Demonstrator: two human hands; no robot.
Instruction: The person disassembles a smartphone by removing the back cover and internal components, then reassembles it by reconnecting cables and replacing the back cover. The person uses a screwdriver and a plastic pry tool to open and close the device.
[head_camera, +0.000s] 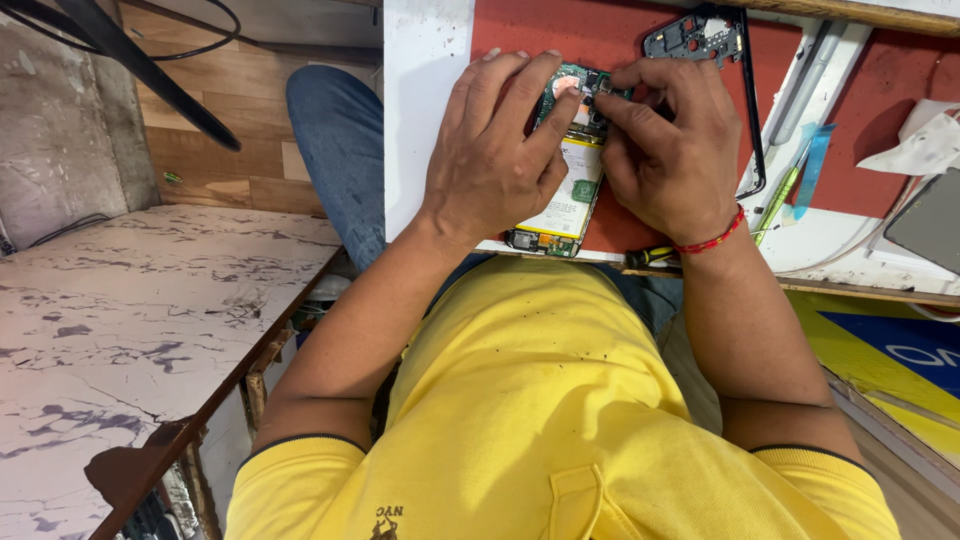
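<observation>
Both hands, left (490, 160) and right (670, 150), grip an opened phone (572, 190) (green circuit board, pale battery).

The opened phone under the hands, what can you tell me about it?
The opened phone with no back cover lies flat on the red work mat, its insides facing up: a pale battery in the middle and green circuit boards at both ends. The left hand rests over its side, and the right hand pinches at its top board.
</observation>
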